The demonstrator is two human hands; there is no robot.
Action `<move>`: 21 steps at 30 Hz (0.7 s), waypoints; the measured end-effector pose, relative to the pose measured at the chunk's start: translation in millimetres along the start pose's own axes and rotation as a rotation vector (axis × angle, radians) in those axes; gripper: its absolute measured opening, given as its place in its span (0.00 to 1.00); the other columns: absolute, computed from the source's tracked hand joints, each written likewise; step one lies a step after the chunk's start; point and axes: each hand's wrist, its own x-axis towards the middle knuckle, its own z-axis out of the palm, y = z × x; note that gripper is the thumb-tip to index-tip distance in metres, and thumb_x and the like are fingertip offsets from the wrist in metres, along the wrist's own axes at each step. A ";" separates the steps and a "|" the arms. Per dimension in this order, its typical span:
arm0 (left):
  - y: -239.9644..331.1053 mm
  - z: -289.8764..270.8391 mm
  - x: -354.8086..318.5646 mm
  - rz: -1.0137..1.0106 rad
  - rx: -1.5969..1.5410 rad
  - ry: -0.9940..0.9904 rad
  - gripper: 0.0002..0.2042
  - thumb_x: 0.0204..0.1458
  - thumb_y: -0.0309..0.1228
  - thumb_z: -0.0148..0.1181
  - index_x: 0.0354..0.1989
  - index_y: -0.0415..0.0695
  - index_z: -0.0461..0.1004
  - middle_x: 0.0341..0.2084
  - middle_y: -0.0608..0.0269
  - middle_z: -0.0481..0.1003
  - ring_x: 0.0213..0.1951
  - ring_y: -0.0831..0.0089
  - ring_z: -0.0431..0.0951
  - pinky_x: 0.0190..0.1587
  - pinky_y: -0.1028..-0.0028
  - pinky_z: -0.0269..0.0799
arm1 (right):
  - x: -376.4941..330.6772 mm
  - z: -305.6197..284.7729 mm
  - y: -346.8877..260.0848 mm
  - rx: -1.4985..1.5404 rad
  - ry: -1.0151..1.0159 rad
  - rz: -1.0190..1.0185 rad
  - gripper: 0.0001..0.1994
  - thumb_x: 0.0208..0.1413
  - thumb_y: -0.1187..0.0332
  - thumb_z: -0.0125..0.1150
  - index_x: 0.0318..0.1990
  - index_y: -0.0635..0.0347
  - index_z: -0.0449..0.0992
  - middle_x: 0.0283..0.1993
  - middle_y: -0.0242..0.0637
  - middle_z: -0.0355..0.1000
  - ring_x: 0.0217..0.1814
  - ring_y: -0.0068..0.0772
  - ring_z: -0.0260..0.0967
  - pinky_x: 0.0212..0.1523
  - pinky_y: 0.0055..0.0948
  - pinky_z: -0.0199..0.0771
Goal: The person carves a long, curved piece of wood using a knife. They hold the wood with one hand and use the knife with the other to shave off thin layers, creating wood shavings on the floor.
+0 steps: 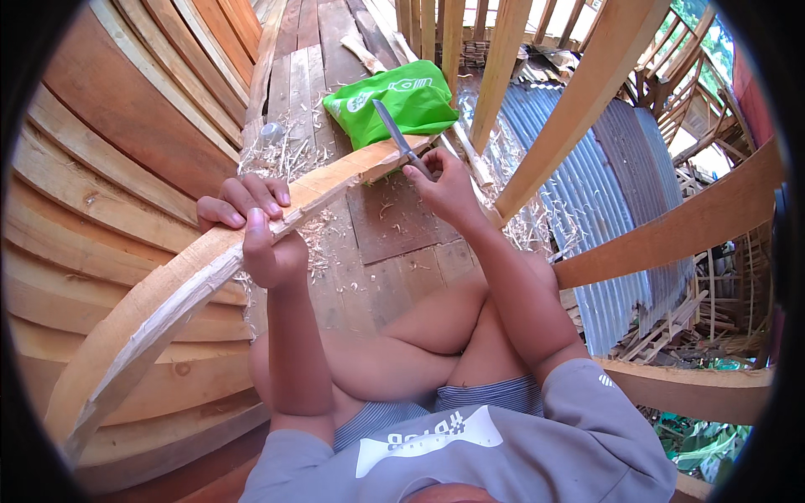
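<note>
You're sitting cross-legged on the plank floor (335, 75) inside a wooden hull, and you're holding a long curved timber piece (201, 272) across your front. Your left hand (256, 226) is wrapping shut around the timber near its middle, fingers over the top edge and thumb pressing underneath, likely to be keeping the piece from twisting while the blade works. Your right hand (444, 184) is closing tight on the handle of a knife (396, 132), blade pointing up and away from you, its edge meeting the timber's far end just beside the green bag (402, 99). Cutting away from your body probably explains that angle.

The timber is running from lower left, near the hull planks (109, 159), up to the right, resting at about chest height over your knees. Its upper face is looking pale and freshly shaved. Wood shavings (314, 243) are lying on the floor right under the worked stretch, which fits the carving spot. Upright frame ribs (579, 101) are standing to your right, with corrugated metal sheet (604, 201) lying behind them. A small clear cup (270, 132) is sitting near the shavings, well apart from both hands.
</note>
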 end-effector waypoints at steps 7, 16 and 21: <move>-4.1 -11.4 -5.9 -0.003 -0.028 0.039 0.09 0.41 0.25 0.52 0.28 0.53 0.60 0.19 0.71 0.56 0.25 0.78 0.60 0.34 0.74 0.62 | -1.5 -64.9 -19.0 -0.279 -0.143 0.169 0.19 0.60 0.56 0.59 0.30 0.67 0.73 0.26 0.46 0.72 0.32 0.43 0.72 0.35 0.40 0.70; -9.0 -16.5 -4.9 -0.029 -0.111 -0.005 0.12 0.41 0.22 0.53 0.30 0.52 0.58 0.19 0.69 0.58 0.25 0.77 0.62 0.34 0.72 0.66 | -81.0 -161.7 -84.9 -0.365 -0.141 0.122 0.23 0.62 0.55 0.58 0.24 0.69 0.68 0.16 0.39 0.57 0.21 0.31 0.49 0.24 0.38 0.55; -10.4 -16.9 -1.9 -0.017 -0.096 0.002 0.13 0.40 0.19 0.52 0.31 0.51 0.58 0.20 0.68 0.60 0.25 0.75 0.64 0.35 0.70 0.68 | -121.2 -189.8 -139.3 -0.378 -0.130 0.104 0.19 0.60 0.58 0.60 0.29 0.69 0.74 0.21 0.45 0.70 0.23 0.40 0.66 0.30 0.38 0.65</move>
